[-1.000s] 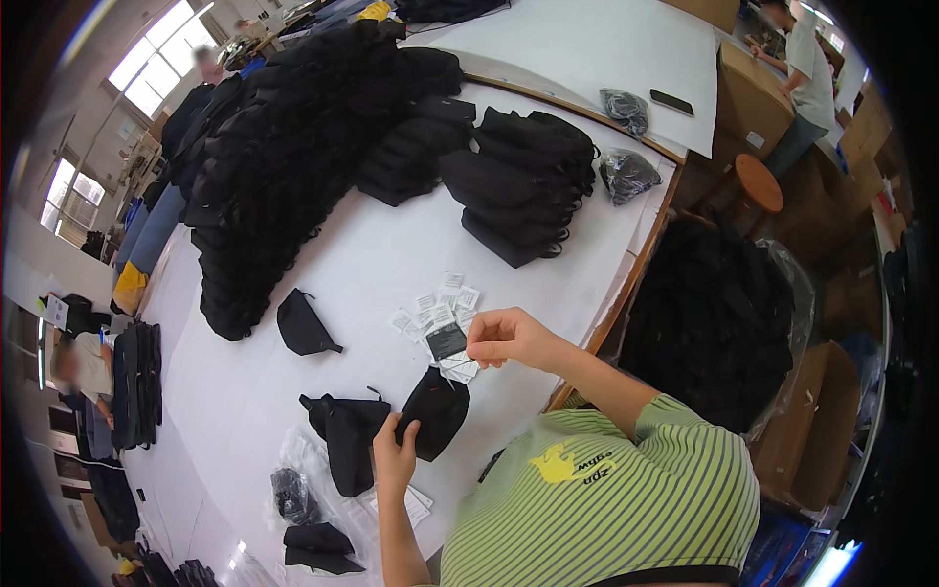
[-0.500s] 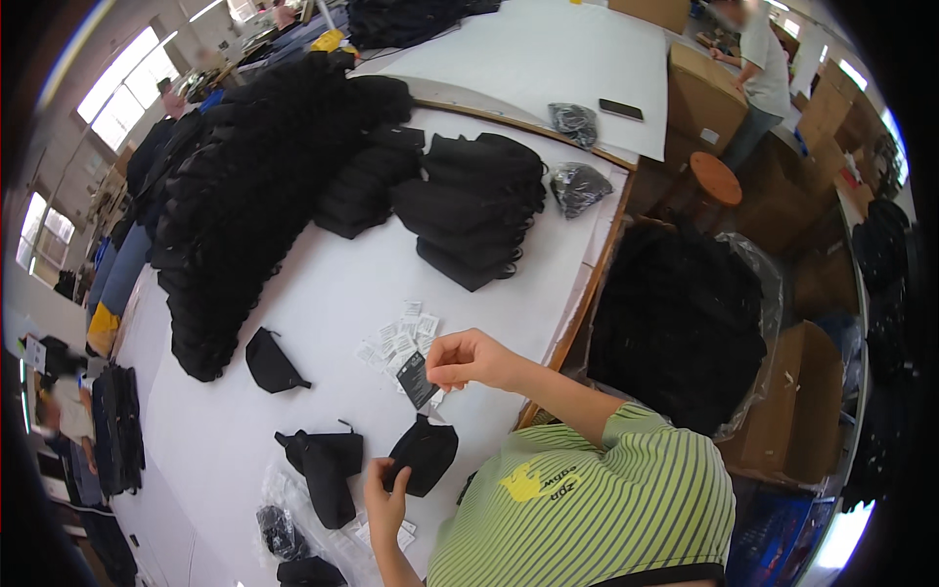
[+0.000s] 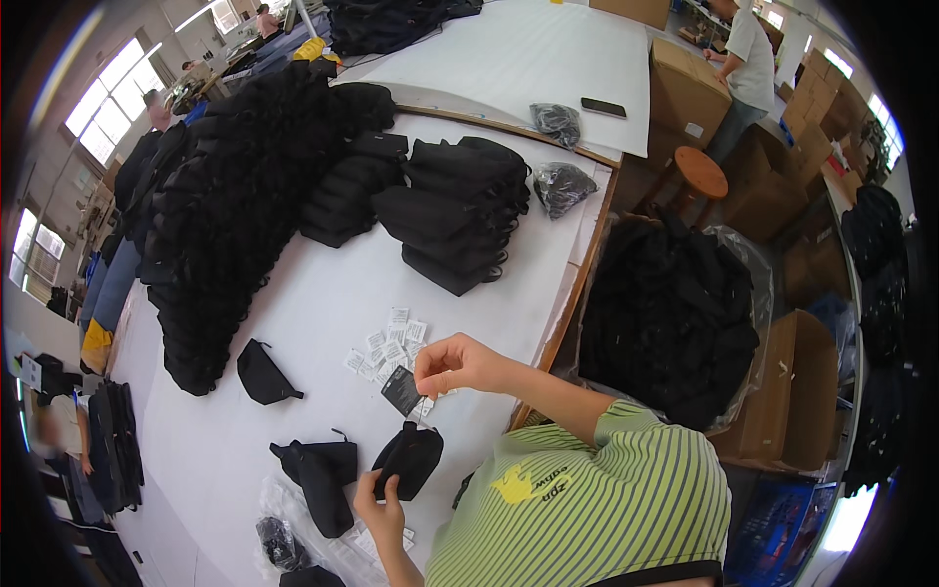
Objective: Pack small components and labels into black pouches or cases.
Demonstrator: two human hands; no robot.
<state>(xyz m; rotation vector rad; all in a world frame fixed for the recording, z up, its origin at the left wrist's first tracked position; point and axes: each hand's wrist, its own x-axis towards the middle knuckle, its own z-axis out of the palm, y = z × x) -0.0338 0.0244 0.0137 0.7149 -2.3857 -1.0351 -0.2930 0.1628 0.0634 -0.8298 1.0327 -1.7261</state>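
My left hand (image 3: 382,504) grips the lower left side of a small black zip pouch (image 3: 412,464), held low over the white table. Just above it, the fingertips of my right hand (image 3: 458,366) are pinched together beside a dark printed hang tag (image 3: 400,390). A thin pale string (image 3: 420,411) runs from those fingertips down to the pouch's top end. Whether the fingers grip only the string or the tag's edge too, I cannot tell. Behind the tag lie several small white printed packets (image 3: 393,338), partly covered by my right hand.
One black pouch (image 3: 265,375) lies alone to the left, and more pouches (image 3: 325,481) lie nearer me beside clear plastic wrap (image 3: 284,504). Stacked black pouches (image 3: 455,210) fill the far side. Bagged black items (image 3: 675,323) stand right of the table edge, near a stool (image 3: 701,172).
The hang tag has swung from hanging below my right hand to its left side. String now shows between my right fingers and the pouch. The whole view has shifted slightly.
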